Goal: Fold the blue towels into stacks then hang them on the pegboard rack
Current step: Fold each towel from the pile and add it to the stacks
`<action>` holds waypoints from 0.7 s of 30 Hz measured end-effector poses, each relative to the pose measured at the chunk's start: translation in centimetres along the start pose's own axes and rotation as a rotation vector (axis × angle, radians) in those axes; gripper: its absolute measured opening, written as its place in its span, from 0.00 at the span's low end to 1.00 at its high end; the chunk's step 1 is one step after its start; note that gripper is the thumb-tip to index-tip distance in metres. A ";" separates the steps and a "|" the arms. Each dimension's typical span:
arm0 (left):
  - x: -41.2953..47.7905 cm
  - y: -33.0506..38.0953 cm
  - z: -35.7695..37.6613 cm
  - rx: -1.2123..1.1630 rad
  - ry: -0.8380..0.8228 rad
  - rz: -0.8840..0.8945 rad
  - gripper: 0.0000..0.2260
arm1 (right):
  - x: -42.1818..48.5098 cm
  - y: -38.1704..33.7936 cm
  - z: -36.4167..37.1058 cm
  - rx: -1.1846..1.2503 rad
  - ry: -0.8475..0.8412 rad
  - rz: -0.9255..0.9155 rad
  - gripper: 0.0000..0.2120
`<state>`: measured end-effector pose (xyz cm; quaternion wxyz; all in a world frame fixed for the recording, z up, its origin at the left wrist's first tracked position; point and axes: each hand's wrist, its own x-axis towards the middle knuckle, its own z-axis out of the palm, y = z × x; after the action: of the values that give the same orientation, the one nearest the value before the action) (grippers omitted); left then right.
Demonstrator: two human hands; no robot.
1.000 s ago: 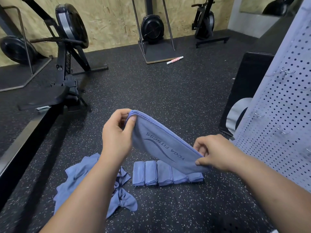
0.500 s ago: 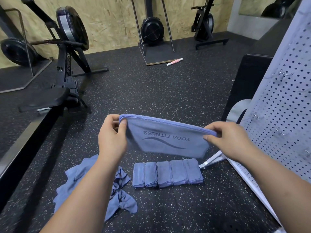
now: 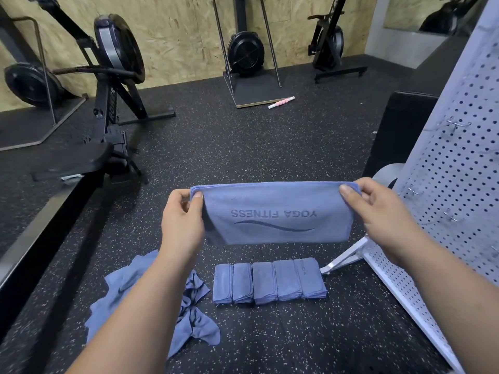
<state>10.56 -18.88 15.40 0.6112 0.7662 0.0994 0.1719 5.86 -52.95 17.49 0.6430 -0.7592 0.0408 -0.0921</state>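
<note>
1 wide-angle view from the person's head looks forward and down, close over the hands (image 3: 283, 220) and the speckled floor (image 3: 270, 147), reaching to the wooden back wall (image 3: 183, 36).

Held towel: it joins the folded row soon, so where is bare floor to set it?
Bare floor lies nearer than the folded row, between the loose towel pile and pegboard rack. Crowded at the row's ends: pile left, rack foot right.

Folded blue towel (image 3: 278, 211) held level – "YOGA FITNESS" inverted, five folded towels (image 3: 270, 280) side by side on floor, unfolded towel heap (image 3: 189, 314) left, white pegboard rack (image 3: 456, 168) right.
</note>
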 end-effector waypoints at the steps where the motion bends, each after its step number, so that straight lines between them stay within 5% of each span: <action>1: -0.1 0.1 0.1 -0.009 0.003 0.003 0.06 | 0.0 -0.1 0.1 0.023 0.022 0.008 0.15; 8: -0.8 0.5 0.8 -0.064 -0.025 0.009 0.05 | 0.1 0.5 0.9 -0.076 0.184 0.045 0.14; 13: -0.2 -0.9 0.8 -0.051 -0.061 -0.223 0.07 | 0.4 1.8 0.6 -0.075 0.134 0.246 0.13; 16: 0.4 -1.8 0.6 -0.062 -0.114 -0.358 0.18 | 0.6 2.2 0.1 0.036 0.078 0.341 0.27; 18: 0.6 -2.1 0.5 -0.056 -0.118 -0.322 0.23 | 0.6 2.2 -0.2 0.069 0.077 0.330 0.34; 21: 0.3 -1.6 0.4 -0.042 -0.048 -0.197 0.23 | 0.5 1.9 -0.2 0.038 0.127 0.220 0.29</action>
<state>11.06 -18.76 13.84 0.6433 0.7435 0.1560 0.0946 6.44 -53.60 15.68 0.6598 -0.7303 0.1627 -0.0697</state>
